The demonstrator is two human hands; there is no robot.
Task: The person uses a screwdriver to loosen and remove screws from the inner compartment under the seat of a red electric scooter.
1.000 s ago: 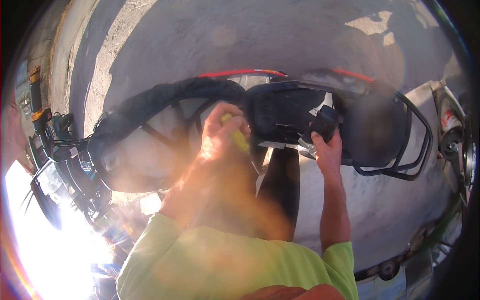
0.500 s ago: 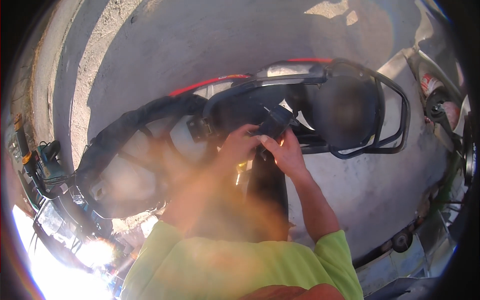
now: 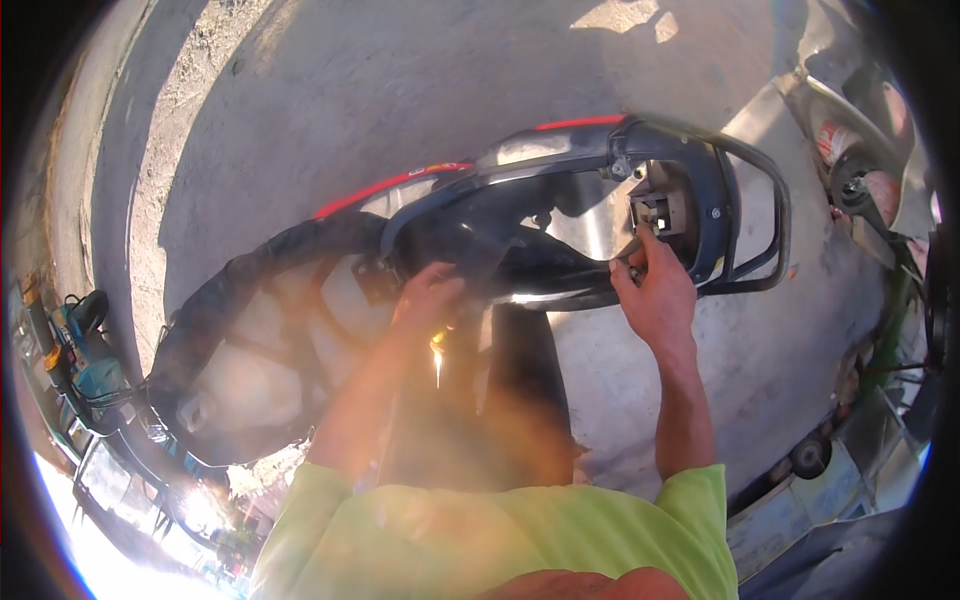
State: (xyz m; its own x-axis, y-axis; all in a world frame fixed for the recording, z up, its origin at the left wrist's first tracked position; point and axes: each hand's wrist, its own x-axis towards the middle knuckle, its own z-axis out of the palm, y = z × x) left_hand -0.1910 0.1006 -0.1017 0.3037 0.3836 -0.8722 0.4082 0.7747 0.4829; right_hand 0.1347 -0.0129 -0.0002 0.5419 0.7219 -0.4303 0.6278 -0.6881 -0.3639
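Note:
A black scooter body (image 3: 550,297) with red trim and a rear grab rail lies crosswise before me, its middle open. My right hand (image 3: 662,298) is at the rear of that opening, index finger reaching to a metal bracket (image 3: 655,212). The thumb and fingers are curled around something small and dark that I cannot make out. Over the near edge, further left, is my left hand (image 3: 428,292), its fingers smeared by motion. Beside them is a dark blurred shape (image 3: 470,240); whether the hand holds it, I cannot tell.
A black seat-like cover or frame (image 3: 230,290) extends to the left. Teal-and-black power tools (image 3: 95,365) are at the far left. A heap of parts and a red-and-white container (image 3: 835,142) lie at the right. A small wheel (image 3: 810,458) is at lower right.
My hands were together on a dark object over the middle; they have parted, the right moving to the rear and the left going left. A dark rounded shape no longer covers the rear bracket.

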